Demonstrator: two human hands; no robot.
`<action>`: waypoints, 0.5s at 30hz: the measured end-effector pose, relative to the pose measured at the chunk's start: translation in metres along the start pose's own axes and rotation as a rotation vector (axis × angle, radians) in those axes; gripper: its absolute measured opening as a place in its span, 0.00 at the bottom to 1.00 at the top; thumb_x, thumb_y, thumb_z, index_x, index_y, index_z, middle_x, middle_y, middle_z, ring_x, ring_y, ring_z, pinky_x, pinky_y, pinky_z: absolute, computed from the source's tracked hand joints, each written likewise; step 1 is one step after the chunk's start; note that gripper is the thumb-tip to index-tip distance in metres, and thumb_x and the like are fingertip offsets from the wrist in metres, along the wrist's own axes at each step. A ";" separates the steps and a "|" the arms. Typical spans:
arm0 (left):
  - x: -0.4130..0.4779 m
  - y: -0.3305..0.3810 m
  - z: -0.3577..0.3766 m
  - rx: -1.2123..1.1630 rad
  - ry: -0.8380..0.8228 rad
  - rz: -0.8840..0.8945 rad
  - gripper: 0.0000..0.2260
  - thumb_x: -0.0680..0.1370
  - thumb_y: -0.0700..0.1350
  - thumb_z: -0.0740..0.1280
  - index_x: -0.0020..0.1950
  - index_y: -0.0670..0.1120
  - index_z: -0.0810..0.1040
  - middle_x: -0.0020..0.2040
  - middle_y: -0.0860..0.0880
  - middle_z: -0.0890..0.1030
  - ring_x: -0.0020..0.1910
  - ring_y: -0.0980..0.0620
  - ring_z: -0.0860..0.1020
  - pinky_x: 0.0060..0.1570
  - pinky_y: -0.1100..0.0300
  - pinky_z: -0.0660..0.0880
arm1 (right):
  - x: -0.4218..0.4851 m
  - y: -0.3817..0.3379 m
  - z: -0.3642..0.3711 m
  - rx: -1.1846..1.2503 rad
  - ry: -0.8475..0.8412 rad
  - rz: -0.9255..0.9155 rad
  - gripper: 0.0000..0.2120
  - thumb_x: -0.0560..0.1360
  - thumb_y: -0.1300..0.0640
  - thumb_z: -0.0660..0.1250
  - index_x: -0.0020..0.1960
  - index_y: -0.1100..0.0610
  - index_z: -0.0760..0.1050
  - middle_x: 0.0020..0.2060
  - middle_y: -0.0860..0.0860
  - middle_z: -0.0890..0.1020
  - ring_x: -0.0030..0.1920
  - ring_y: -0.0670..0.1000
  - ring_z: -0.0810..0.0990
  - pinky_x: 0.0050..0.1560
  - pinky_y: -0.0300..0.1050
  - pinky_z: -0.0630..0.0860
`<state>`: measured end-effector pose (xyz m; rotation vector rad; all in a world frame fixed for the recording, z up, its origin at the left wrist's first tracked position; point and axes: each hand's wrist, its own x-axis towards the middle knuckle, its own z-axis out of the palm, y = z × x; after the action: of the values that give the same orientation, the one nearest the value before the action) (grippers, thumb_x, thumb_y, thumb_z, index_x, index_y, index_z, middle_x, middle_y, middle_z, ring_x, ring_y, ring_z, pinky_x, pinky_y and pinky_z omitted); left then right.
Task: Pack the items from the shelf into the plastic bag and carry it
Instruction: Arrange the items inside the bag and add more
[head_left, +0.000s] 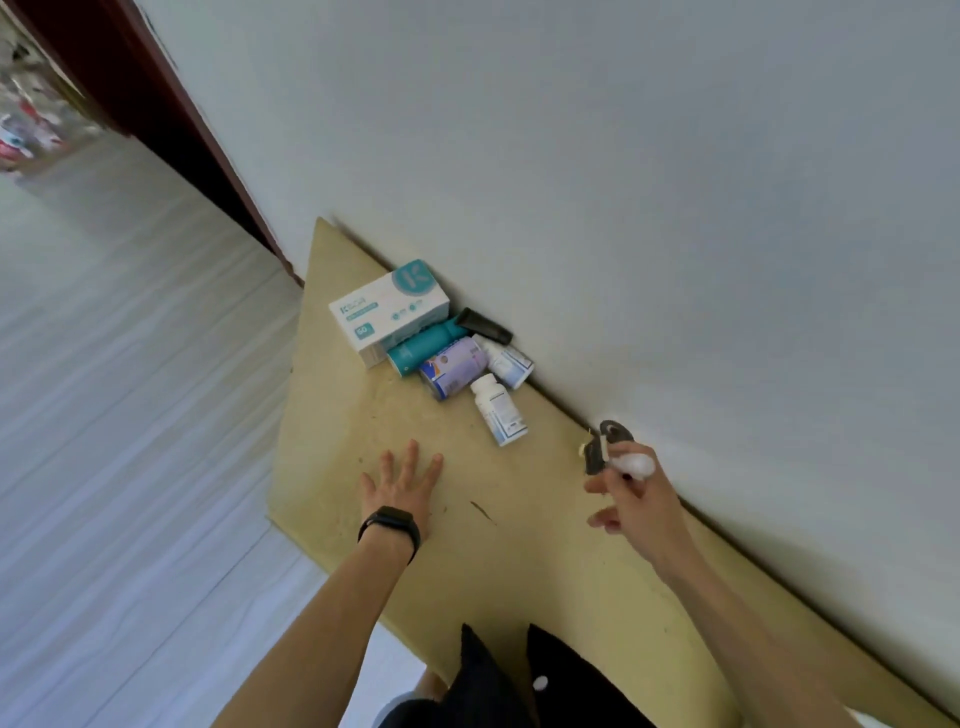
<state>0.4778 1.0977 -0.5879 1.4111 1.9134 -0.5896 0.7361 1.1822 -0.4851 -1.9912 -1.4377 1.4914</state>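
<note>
A tan, scuffed wooden shelf (332, 467) runs along a plain white wall (623, 182), and the items sit bunched at its far end against that wall. A white and teal cardboard box (389, 309) lies farthest back, with a teal cylindrical bottle (423, 348) on its side touching it. Just beside that lies a purple labelled can (452, 371). Next come two white plastic pill bottles, one (509, 361) close to the wall and one (498, 410) nearest the person, both lying down. A black tube (483, 326) rests along the wall behind them. The left hand (400, 488), with a black wristband (389, 525), lies flat on the shelf, its fingers (413, 457) spread and released, near the items but apart from them. The right hand (634, 509) is raised close to the wall, fingers pinching a small white rounded object (636, 464) with a dark piece (597, 454) at its end; what it is cannot be told.
</note>
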 end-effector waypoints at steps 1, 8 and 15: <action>-0.001 0.001 -0.002 0.005 -0.005 0.001 0.37 0.80 0.43 0.62 0.78 0.61 0.40 0.80 0.50 0.37 0.78 0.39 0.45 0.72 0.38 0.54 | -0.011 0.010 -0.010 0.221 -0.027 0.080 0.08 0.82 0.60 0.61 0.58 0.48 0.72 0.51 0.57 0.85 0.40 0.58 0.86 0.42 0.46 0.79; 0.006 0.039 -0.058 -0.218 0.012 -0.039 0.19 0.78 0.46 0.58 0.70 0.49 0.67 0.66 0.42 0.73 0.62 0.40 0.74 0.60 0.48 0.73 | -0.081 0.084 -0.053 0.802 -0.218 0.386 0.36 0.59 0.72 0.70 0.67 0.58 0.75 0.64 0.58 0.75 0.61 0.63 0.79 0.56 0.53 0.79; 0.030 0.116 -0.082 -0.730 0.090 -0.243 0.33 0.80 0.61 0.57 0.73 0.35 0.65 0.72 0.37 0.69 0.69 0.40 0.70 0.65 0.53 0.66 | -0.117 0.120 -0.051 0.794 0.212 0.538 0.11 0.81 0.57 0.65 0.58 0.63 0.77 0.50 0.60 0.81 0.39 0.52 0.79 0.41 0.46 0.78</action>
<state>0.5612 1.2105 -0.5518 0.7519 2.0791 0.0882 0.8460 1.0462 -0.4790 -1.9537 -0.1332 1.6146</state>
